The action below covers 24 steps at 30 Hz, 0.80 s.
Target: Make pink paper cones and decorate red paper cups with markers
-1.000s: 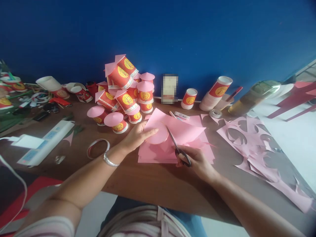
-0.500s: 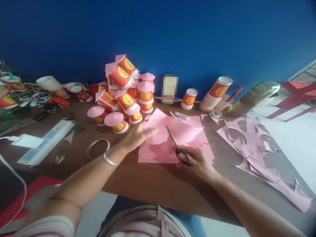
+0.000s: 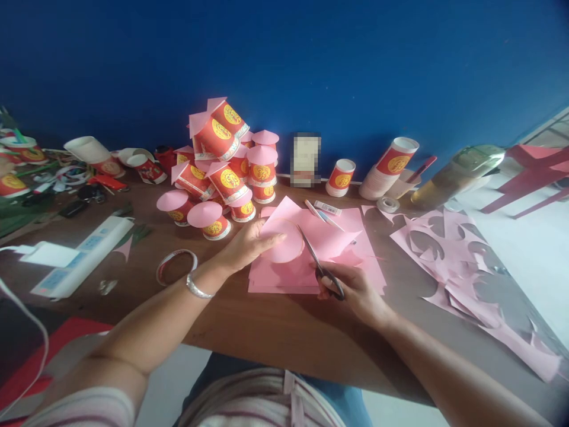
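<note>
My right hand (image 3: 355, 290) is closed round the handles of a pair of scissors (image 3: 317, 261), whose blades point up and left into a pink paper sheet (image 3: 329, 237) on a stack of pink paper (image 3: 275, 279). A round pink shape (image 3: 284, 240) is partly cut from that sheet. My left hand (image 3: 246, 243) lies on the paper's left side, fingers stretched out along the round shape and pinching its edge. A silver bracelet (image 3: 198, 290) circles my left wrist.
A pile of red paper cups with pink paper lids (image 3: 222, 172) stands behind the paper. A tape roll (image 3: 175, 267) and a white power strip (image 3: 82, 255) lie left. Stacked cups (image 3: 389, 166), a small tape roll (image 3: 388, 204) and pink offcuts (image 3: 471, 273) lie right on the brown table (image 3: 275, 332).
The scissors have advanced slightly along the curve, and the pink sheet's right flap has dropped a little. Both hands stay in place.
</note>
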Each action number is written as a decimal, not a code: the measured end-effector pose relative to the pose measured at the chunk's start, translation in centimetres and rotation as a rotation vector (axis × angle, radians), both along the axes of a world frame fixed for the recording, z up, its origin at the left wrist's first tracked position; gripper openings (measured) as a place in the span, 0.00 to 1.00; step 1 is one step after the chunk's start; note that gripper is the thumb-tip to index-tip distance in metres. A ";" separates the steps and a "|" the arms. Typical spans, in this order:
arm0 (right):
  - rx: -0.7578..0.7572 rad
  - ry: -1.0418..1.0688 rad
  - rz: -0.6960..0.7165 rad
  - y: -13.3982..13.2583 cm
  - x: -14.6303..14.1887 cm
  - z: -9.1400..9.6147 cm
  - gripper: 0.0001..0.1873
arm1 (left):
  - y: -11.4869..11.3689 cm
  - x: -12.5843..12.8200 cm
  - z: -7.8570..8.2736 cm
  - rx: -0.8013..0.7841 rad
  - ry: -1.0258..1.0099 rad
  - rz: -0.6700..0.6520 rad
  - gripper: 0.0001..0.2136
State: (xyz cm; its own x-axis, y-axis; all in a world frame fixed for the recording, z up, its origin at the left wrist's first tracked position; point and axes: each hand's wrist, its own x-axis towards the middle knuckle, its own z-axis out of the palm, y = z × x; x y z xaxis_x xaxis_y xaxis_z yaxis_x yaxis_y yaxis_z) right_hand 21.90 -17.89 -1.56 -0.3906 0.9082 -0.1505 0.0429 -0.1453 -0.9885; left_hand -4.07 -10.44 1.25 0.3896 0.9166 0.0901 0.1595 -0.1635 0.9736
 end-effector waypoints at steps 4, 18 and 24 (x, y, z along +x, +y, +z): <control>0.007 0.006 0.002 0.0 0.1 0.0 0.25 | 0.1 -0.1 -0.2 -0.016 -0.013 -0.022 0.18; -0.017 0.031 0.016 -0.1 0.2 -0.3 0.24 | 0.0 0.0 0.0 -0.062 -0.072 0.010 0.21; -0.005 0.016 0.016 0.0 0.3 -0.2 0.23 | -0.1 0.0 0.4 -0.036 0.011 0.064 0.19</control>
State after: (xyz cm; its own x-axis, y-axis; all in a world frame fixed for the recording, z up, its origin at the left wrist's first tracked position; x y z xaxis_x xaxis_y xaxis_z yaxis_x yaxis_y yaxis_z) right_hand 22.16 -17.90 -1.79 -0.4078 0.9009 -0.1488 0.0295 -0.1499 -0.9883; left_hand -4.05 -10.57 1.64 0.3307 0.9423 0.0526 0.1792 -0.1174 0.9768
